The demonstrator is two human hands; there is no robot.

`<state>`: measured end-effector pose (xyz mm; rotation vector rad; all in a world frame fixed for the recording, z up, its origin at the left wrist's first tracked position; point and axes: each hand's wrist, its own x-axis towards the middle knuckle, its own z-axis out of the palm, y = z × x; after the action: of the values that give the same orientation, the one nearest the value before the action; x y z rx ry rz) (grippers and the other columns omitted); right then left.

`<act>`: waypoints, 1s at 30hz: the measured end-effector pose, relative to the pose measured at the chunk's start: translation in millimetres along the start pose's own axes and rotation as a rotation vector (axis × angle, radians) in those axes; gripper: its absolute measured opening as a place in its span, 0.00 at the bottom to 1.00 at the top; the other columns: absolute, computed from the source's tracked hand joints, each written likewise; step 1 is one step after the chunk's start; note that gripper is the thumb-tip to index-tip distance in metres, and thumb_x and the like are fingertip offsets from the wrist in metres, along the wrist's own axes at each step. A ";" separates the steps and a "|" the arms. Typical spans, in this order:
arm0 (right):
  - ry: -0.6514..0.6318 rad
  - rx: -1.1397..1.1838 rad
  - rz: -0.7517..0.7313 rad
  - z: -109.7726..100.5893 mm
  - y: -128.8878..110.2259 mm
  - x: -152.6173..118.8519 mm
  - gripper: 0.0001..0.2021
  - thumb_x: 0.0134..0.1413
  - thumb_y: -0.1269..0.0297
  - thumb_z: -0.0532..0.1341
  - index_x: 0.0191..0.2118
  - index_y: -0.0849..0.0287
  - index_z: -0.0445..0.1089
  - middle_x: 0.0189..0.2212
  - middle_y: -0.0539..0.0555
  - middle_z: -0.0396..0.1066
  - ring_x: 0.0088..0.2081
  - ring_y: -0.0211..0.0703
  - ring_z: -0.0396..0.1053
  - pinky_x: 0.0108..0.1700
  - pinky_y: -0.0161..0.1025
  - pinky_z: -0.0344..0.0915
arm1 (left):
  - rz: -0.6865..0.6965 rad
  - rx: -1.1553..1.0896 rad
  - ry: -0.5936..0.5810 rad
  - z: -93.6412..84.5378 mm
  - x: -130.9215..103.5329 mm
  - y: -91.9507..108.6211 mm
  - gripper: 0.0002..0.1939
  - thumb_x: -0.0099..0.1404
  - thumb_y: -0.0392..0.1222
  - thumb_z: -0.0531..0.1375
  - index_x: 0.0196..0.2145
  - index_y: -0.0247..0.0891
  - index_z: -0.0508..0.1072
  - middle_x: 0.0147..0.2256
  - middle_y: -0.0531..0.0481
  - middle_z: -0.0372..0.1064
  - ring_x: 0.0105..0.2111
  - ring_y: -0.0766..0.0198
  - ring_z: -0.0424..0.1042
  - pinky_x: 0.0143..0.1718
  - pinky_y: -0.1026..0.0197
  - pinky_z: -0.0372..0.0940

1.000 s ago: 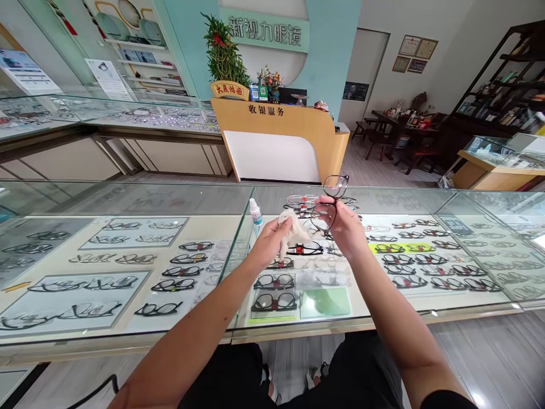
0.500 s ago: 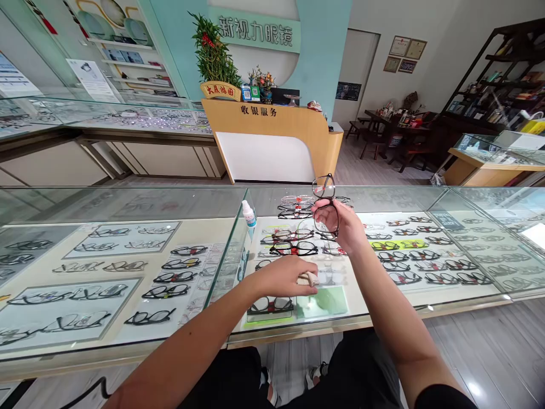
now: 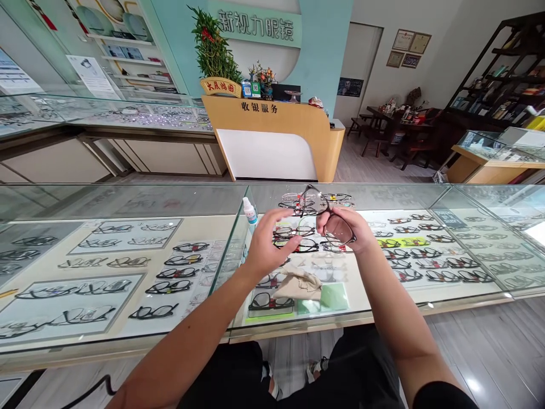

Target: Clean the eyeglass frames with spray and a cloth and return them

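A pair of dark-framed eyeglasses [image 3: 340, 228] is held up over the glass counter, tilted, by my right hand [image 3: 347, 227], whose fingers pinch the frame near its middle. My left hand [image 3: 272, 241] hovers to the left of the glasses, thumb and fingers apart, with nothing in it. Below it a crumpled beige cloth [image 3: 300, 286] lies on the counter glass, above a green sheet [image 3: 335, 296]. Behind my left hand stands a small white spray bottle [image 3: 249, 211] with a blue label.
Under the glass counter top [image 3: 204, 335] lie rows of eyeglasses [image 3: 162, 287] on both sides. An upright glass divider [image 3: 230, 250] runs beside my left forearm. Farther off stand a wooden reception desk [image 3: 272, 119] and another display case [image 3: 498, 156].
My left hand has let go of the cloth, leaving it on the counter, and has risen toward the glasses with fingers spread. The glasses have tilted over and come lower in my right hand.
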<state>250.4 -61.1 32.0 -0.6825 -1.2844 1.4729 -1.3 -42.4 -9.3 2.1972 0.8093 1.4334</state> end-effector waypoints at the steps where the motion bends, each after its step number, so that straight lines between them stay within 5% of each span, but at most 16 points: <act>1: -0.044 0.008 0.029 0.3 -0.6 -1.1 0.23 0.63 0.42 0.71 0.32 0.60 0.85 0.28 0.57 0.80 0.32 0.49 0.76 0.40 0.45 0.73 | 0.028 -0.002 0.039 -2.7 1.4 -2.3 0.34 0.71 0.56 0.70 0.68 0.42 0.71 0.67 0.34 0.73 0.67 0.43 0.73 0.66 0.44 0.68; 3: -0.127 0.017 0.089 1.8 -0.4 -2.6 0.24 0.63 0.42 0.72 0.32 0.61 0.86 0.27 0.58 0.81 0.30 0.48 0.75 0.38 0.44 0.72 | 0.068 -0.027 0.028 -6.3 3.3 -5.3 0.49 0.66 0.61 0.74 0.77 0.43 0.62 0.75 0.32 0.64 0.73 0.39 0.66 0.71 0.40 0.65; 5: -0.195 0.010 0.142 3.9 1.4 -2.8 0.24 0.63 0.41 0.72 0.32 0.62 0.86 0.28 0.59 0.83 0.28 0.46 0.74 0.35 0.42 0.71 | 0.081 -0.052 -0.004 -7.3 3.9 -5.6 0.54 0.63 0.64 0.76 0.78 0.45 0.60 0.75 0.33 0.64 0.74 0.38 0.66 0.73 0.39 0.63; 11: -0.297 -0.025 0.178 10.1 10.4 0.6 0.25 0.62 0.39 0.72 0.33 0.62 0.85 0.28 0.60 0.84 0.29 0.48 0.77 0.32 0.42 0.70 | 0.016 -0.077 0.007 -7.5 5.4 -0.7 0.45 0.59 0.63 0.78 0.68 0.43 0.74 0.58 0.36 0.81 0.61 0.41 0.79 0.67 0.40 0.69; 16: -0.275 -0.011 0.157 11.3 15.6 1.7 0.25 0.63 0.40 0.72 0.31 0.60 0.84 0.28 0.60 0.83 0.29 0.47 0.77 0.32 0.42 0.69 | -0.069 -0.175 -0.027 -11.7 9.7 -1.0 0.47 0.54 0.67 0.80 0.63 0.42 0.78 0.55 0.36 0.82 0.56 0.41 0.81 0.65 0.41 0.71; 21: -0.273 -0.100 0.169 4.2 10.6 1.2 0.29 0.67 0.36 0.68 0.33 0.61 0.85 0.31 0.60 0.84 0.31 0.48 0.78 0.35 0.42 0.72 | -0.086 -0.211 -0.007 -10.9 8.7 -5.9 0.41 0.56 0.61 0.80 0.62 0.41 0.78 0.54 0.38 0.82 0.55 0.44 0.82 0.64 0.43 0.72; 24: -0.188 -0.246 0.139 -0.5 2.2 0.2 0.34 0.71 0.32 0.61 0.34 0.61 0.86 0.29 0.58 0.83 0.28 0.44 0.75 0.36 0.42 0.72 | -0.102 -0.209 0.041 -9.2 7.5 -10.0 0.40 0.58 0.56 0.80 0.63 0.41 0.77 0.55 0.39 0.82 0.56 0.46 0.81 0.64 0.45 0.71; 30: 0.154 -0.387 -0.260 11.2 -24.4 6.1 0.25 0.71 0.39 0.65 0.58 0.55 0.79 0.33 0.49 0.75 0.36 0.44 0.73 0.47 0.44 0.70 | -0.168 -0.147 0.251 -23.3 39.2 3.5 0.35 0.63 0.54 0.77 0.63 0.42 0.75 0.54 0.41 0.81 0.56 0.51 0.80 0.64 0.46 0.71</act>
<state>246.3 -61.7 59.2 -0.8266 -1.4903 0.9526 -9.7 -19.0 29.2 1.8198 0.9161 1.6465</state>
